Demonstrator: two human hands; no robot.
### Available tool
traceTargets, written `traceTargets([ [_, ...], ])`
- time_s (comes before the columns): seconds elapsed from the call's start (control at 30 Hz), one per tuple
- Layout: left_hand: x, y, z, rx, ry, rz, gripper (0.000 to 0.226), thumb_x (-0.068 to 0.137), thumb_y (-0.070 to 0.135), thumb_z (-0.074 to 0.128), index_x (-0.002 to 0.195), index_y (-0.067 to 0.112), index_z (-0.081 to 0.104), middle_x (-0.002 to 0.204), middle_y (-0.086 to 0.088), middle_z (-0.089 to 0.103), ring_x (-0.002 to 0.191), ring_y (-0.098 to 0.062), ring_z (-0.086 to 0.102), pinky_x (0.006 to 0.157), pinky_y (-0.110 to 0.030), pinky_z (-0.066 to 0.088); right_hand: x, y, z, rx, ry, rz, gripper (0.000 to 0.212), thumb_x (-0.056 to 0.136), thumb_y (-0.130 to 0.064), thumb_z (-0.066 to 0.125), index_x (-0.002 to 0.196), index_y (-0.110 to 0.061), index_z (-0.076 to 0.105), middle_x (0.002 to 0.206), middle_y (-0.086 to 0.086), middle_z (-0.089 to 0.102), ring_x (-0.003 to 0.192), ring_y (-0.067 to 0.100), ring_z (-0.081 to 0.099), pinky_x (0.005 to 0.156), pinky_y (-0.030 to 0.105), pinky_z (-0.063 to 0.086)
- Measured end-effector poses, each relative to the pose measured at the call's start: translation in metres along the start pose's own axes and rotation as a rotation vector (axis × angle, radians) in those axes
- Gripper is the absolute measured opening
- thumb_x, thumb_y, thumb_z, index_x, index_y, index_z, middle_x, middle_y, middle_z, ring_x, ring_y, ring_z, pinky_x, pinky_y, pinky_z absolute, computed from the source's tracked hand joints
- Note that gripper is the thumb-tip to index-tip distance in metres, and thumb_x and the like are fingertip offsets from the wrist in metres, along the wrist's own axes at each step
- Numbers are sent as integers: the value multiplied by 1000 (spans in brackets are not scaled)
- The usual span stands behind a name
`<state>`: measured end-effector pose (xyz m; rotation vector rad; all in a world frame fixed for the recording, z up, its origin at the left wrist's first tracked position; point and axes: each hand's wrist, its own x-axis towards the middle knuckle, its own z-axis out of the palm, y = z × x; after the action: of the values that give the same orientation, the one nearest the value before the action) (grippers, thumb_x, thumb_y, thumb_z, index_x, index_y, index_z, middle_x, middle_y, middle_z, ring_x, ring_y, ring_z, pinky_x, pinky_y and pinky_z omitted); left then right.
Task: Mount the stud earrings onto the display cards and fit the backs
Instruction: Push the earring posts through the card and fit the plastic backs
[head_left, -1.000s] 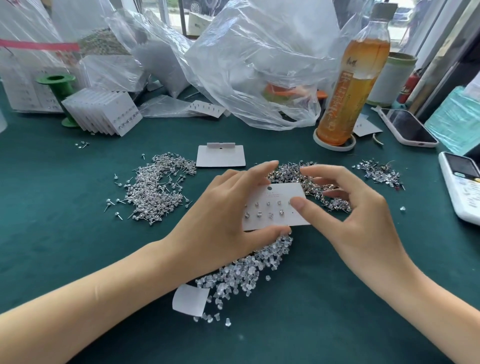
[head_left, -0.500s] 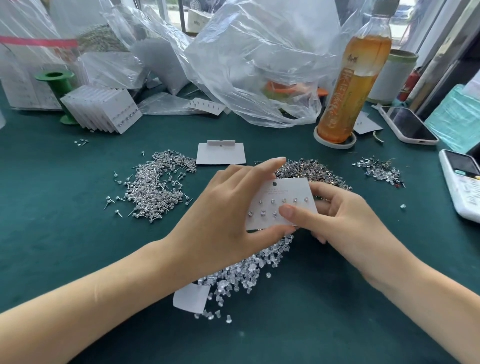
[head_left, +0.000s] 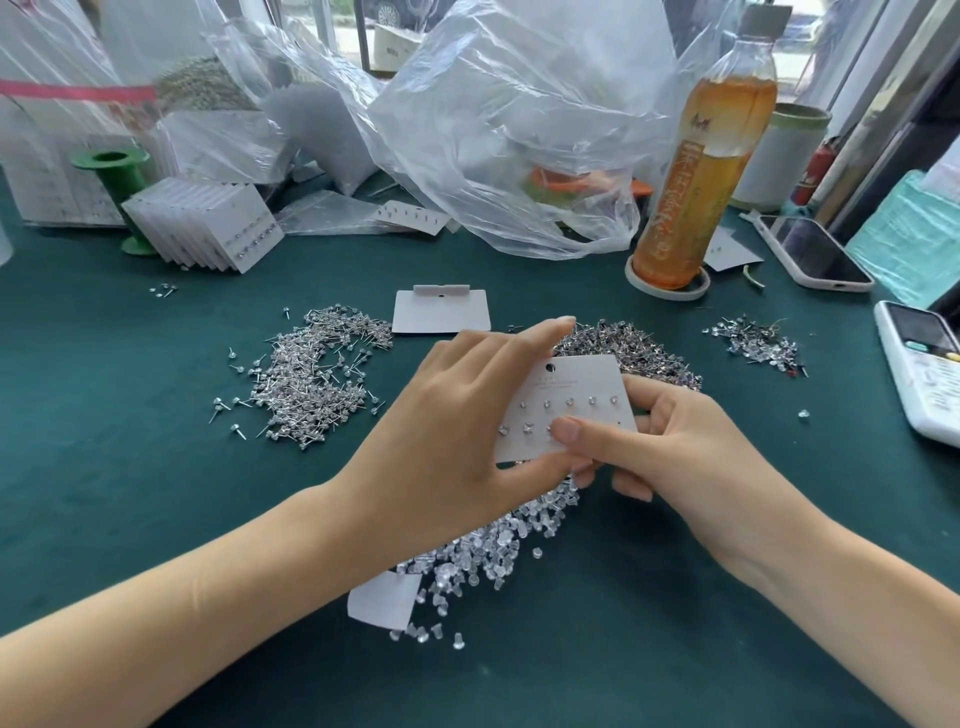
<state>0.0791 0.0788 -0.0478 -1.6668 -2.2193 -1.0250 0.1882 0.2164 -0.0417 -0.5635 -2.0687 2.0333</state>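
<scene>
A white display card (head_left: 569, 395) is held above the middle of the green desk (head_left: 104, 467), tilted, with its printed face up. It is gripped by both hands. The left hand (head_left: 457, 441) is curled round the card's left edge, its forefinger laid along the top edge and its thumb under the lower edge. The right hand (head_left: 670, 447) pinches the card from the right: its thumb (head_left: 576, 434) is pressed on the face over the lower row, and its other fingers are curled behind the card. Two rows of stud earrings (head_left: 570, 402) are seen mounted on the card; the right part of the lower row is hidden by the thumb.

A heap of clear earring backs (head_left: 498, 551) lies on the desk just below the hands, partly over a white card corner (head_left: 382, 600). A heap of loose silver studs (head_left: 311, 384) is spread toward the left edge, and a darker heap of studs (head_left: 639, 345) lies just behind the held card. A smaller heap (head_left: 756, 343) lies toward the right edge. An empty card (head_left: 441, 312) lies flat beyond the hands.

Along the far edge a row of finished cards (head_left: 208, 226) leans beside a green spool (head_left: 117, 182), next to clear plastic bags (head_left: 509, 119) and a bottle of amber tea (head_left: 701, 171). A phone (head_left: 815, 254) and a white remote (head_left: 924, 369) lie by the right edge.
</scene>
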Motion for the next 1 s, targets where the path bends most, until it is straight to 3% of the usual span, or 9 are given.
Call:
traceTargets([
  [0.13, 0, 0, 1, 27, 15, 20, 74, 77, 54, 60, 137, 14, 43, 118, 3, 61, 111, -9, 44, 96, -25, 36, 0, 1, 1, 17, -9, -16, 48, 59, -28, 78, 104, -14, 67, 84, 11, 75, 57, 11, 62, 40, 17, 29],
  [0.37, -1, -1, 2, 35, 34, 65, 73, 77, 49, 66, 136, 12, 44, 119, 2, 60, 112, -12, 46, 97, -30, 38, 0, 6, 2, 79, 3, -43, 42, 60, -25, 77, 100, -19, 69, 86, 13, 74, 69, 24, 42, 42, 20, 27],
  [0.47, 0, -2, 1, 15, 22, 86, 74, 77, 51, 66, 137, 14, 43, 122, 4, 58, 113, -10, 46, 99, -27, 38, 1, 7, 3, 104, 9, -74, 42, 60, -25, 77, 100, -20, 68, 81, 6, 73, 59, 16, 47, 42, 18, 30],
  [0.53, 1, -5, -1, -52, 26, 33, 71, 80, 55, 59, 138, 18, 40, 124, 12, 52, 115, -3, 45, 101, -17, 35, 1, 6, 1, 114, 41, -118, 44, 60, -23, 77, 102, -19, 66, 82, 3, 74, 54, 12, 54, 40, 15, 32],
  [0.67, 8, -21, -8, -123, 117, -162, 37, 93, 44, 51, 122, 21, 54, 111, 12, 60, 102, 6, 51, 92, -5, 34, 4, 5, -12, 118, 158, -219, 45, 58, -26, 76, 101, -19, 63, 89, 2, 75, 57, 12, 66, 42, 14, 39],
  [0.8, 10, -37, -9, -79, -89, -220, 14, 87, 30, 61, 93, 20, 68, 83, 15, 64, 82, 3, 57, 75, -7, 42, 5, 7, -20, 59, 217, -302, 39, 60, -31, 75, 97, -27, 64, 90, -3, 76, 58, 12, 67, 45, 14, 43],
  [0.9, 8, -41, -10, -81, -261, -178, 8, 85, 28, 64, 87, 22, 69, 82, 10, 66, 77, -4, 59, 72, -22, 48, 5, 10, -19, 21, 211, -328, 33, 61, -32, 75, 93, -31, 65, 89, -5, 75, 59, 11, 67, 48, 15, 46],
  [1.0, 8, -42, -12, -120, -309, -118, 5, 84, 24, 68, 88, 23, 71, 84, 14, 66, 80, -1, 60, 71, -17, 49, 5, 13, -17, 11, 213, -347, 33, 64, -28, 74, 95, -27, 63, 86, -6, 75, 58, 9, 67, 50, 13, 46],
])
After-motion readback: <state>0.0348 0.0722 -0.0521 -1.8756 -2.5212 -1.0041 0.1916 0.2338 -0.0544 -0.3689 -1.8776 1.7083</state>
